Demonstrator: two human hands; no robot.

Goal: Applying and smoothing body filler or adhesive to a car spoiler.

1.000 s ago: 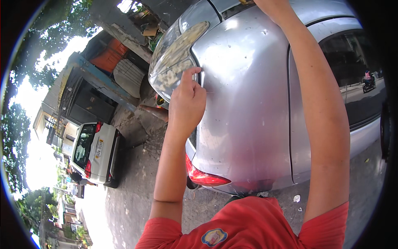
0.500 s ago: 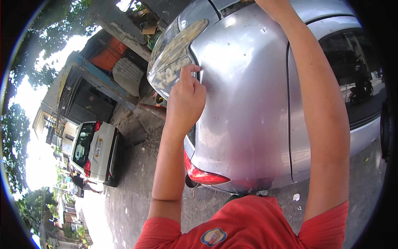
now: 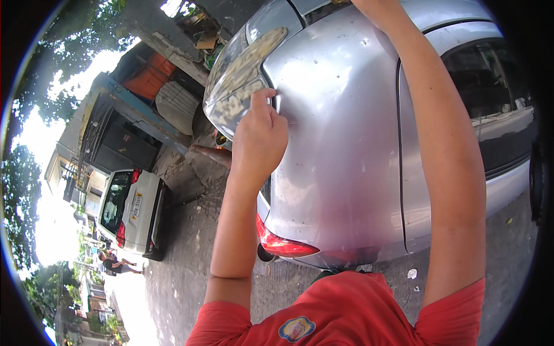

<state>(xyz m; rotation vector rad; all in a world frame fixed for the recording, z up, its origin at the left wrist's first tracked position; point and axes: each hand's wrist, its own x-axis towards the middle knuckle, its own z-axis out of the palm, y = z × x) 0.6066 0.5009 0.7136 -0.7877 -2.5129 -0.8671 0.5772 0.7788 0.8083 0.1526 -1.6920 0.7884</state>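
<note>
A silver car (image 3: 340, 155) with small dark specks on its body fills the middle of the view. My left hand (image 3: 263, 135) rests at the dark seam beside a glossy panel (image 3: 236, 92) with mottled yellowish reflections. Its index finger is bent at the seam and the other fingers are curled in; whatever they may hold is hidden. My right hand (image 3: 378, 12) reaches over the car at the top edge, its fingers cut off by the frame. A red tail light (image 3: 285, 241) shows below my left hand. To the right is a dark side window (image 3: 490, 98).
A white car (image 3: 133, 210) stands on the road at the left, with a person (image 3: 115, 264) beyond it. A grey building front with a dark gate (image 3: 124, 144) runs behind. Crumpled white litter (image 3: 412, 273) lies on the pavement near my red shirt (image 3: 346, 305).
Both of my hands stay almost in place. A motorcycle reflection has gone from the side window. The person beyond the white car now shows more fully.
</note>
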